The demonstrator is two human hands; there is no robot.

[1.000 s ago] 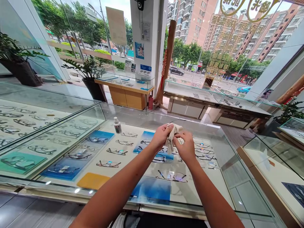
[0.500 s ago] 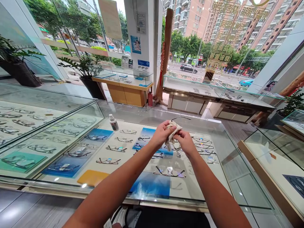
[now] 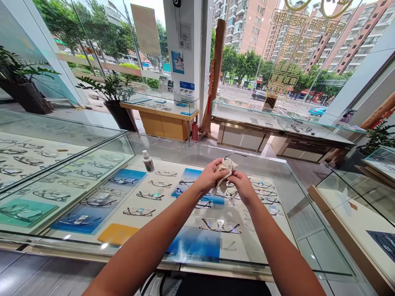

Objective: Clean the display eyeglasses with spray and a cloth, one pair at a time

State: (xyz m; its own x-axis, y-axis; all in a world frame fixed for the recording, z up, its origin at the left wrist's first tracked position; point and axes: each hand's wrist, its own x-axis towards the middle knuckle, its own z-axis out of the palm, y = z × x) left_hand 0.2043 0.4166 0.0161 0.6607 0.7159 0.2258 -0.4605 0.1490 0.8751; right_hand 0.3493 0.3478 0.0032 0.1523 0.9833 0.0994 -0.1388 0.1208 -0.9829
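Note:
Over the glass display counter, my left hand (image 3: 210, 177) is closed on a crumpled cream cleaning cloth (image 3: 227, 166), which is wrapped around part of a pair of eyeglasses. One thin dark temple of the eyeglasses (image 3: 239, 155) sticks out above the cloth. My right hand (image 3: 243, 187) pinches the frame from the other side, its fingertips against the cloth. The cloth and fingers hide most of the lenses. Nearer to me, between my forearms, another pair of glasses (image 3: 220, 225) shows at the counter. A small white spray bottle (image 3: 148, 161) stands upright to the left.
Rows of eyeglasses (image 3: 150, 195) lie inside the glass counter (image 3: 240, 265), some on blue cards. A yellow flat item (image 3: 117, 233) is by my left forearm. Further cases (image 3: 160, 123) stand by the windows, with potted plants (image 3: 119, 113) and a wooden trunk (image 3: 216, 78).
My hands stay in nearly the same place, and the cloth has shifted and refolded slightly around the eyeglasses. The view has tilted a little.

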